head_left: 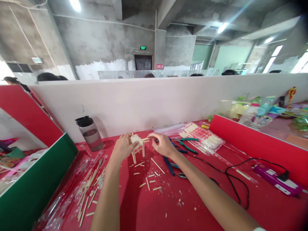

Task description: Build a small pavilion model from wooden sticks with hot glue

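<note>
A small structure of pale wooden sticks [137, 148] stands on legs on the red table [144, 208]. My left hand [124, 147] grips its left side and top, with the thumb across the upper edge. At its right, my right hand [161, 143] has its fingers bent, thumb and forefinger close to short stick ends that jut from the structure. Whether those fingertips pinch a stick is too small to tell. Cut stick pieces [148, 183] and crumbs lie on the table below the structure.
A dark-lidded bottle [89, 133] stands at the back left. Loose sticks [84, 195] and plastic wrap lie left. Right of my hands are teal-handled pliers [189, 145], packaged chopsticks [204, 136], a black cable and a purple power strip [276, 179]. Low partitions [144, 102] border the table.
</note>
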A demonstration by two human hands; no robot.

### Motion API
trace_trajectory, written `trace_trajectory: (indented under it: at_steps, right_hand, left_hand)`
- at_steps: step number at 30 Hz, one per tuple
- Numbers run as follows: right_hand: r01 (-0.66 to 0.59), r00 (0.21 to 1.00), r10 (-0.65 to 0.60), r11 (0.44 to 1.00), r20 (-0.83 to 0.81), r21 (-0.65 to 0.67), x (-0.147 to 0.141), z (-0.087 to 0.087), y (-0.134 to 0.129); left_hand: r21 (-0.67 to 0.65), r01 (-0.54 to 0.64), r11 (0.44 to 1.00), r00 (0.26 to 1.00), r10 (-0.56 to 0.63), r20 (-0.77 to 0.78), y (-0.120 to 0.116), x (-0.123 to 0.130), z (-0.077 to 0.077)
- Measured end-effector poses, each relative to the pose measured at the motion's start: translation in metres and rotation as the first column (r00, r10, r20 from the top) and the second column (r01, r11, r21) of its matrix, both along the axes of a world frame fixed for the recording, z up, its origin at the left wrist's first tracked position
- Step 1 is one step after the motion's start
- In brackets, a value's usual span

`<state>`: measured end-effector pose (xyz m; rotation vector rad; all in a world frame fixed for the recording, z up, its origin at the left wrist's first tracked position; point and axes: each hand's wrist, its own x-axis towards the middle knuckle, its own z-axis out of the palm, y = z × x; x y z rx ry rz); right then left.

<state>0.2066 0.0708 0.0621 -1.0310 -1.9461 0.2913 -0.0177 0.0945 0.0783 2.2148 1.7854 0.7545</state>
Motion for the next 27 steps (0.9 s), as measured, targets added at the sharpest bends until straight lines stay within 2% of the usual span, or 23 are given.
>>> trace_trajectory:
  at_steps: [5,14,27]
  right_hand:
    - [0.008,1.0,-0.008,1.0,0.004,-0.002,-0.002,0.002,-0.002]
    - [0.055,0.998,-0.056,0.996,0.003,0.072,-0.01,-0.008,0.005]
    - [0.086,0.996,-0.088,0.994,0.022,0.067,-0.011,-0.009,0.006]
  left_hand:
    - [0.006,-0.001,1.0,1.0,0.001,0.017,-0.001,0.0,0.001]
    - [-0.01,-0.009,1.0,1.0,0.01,0.018,-0.001,0.001,0.002]
    - [-0.017,-0.002,1.0,0.999,0.002,0.032,0.0,0.0,0.002]
